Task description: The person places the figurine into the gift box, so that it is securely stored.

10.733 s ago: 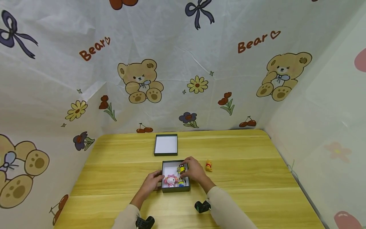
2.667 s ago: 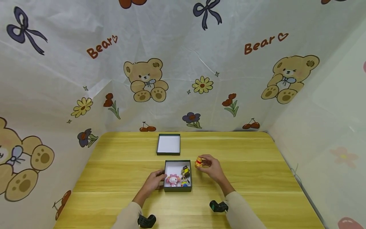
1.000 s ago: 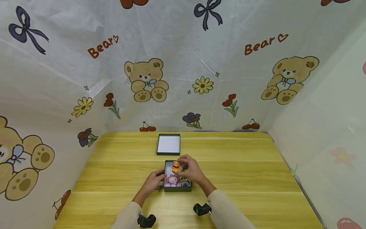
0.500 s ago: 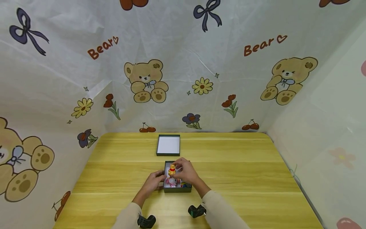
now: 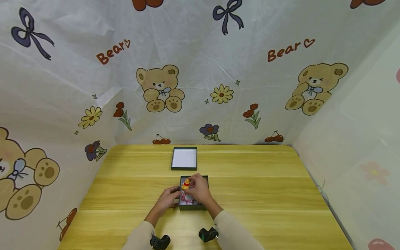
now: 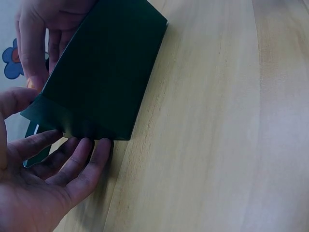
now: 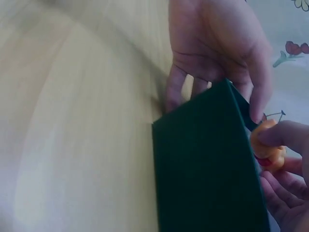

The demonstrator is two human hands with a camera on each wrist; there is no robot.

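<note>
A small yellow bear figurine [image 5: 185,184] in a red shirt is pinched between the thumb and fingers of my right hand [image 5: 201,189], at the back left of the dark green box [image 5: 189,208]. Close up in the right wrist view, the bear figurine [image 7: 268,147] is beside the box's upper edge. My left hand [image 5: 166,199] grips the box's left wall; the left wrist view has the thumb at the rim and the fingers against the outside. In the box a pink-and-white figurine [image 5: 188,199] lies at the front left. My right hand hides the box's right part.
Behind the box, a square dark-edged tray-like lid [image 5: 183,158] with a white inside lies on the wooden table [image 5: 256,187]. A printed bear curtain [image 5: 187,45] hangs along the table's back edge.
My right hand picked the bear figurine up from the table right of the box and carried it left over the box to its back left. My left hand stays on the box wall.
</note>
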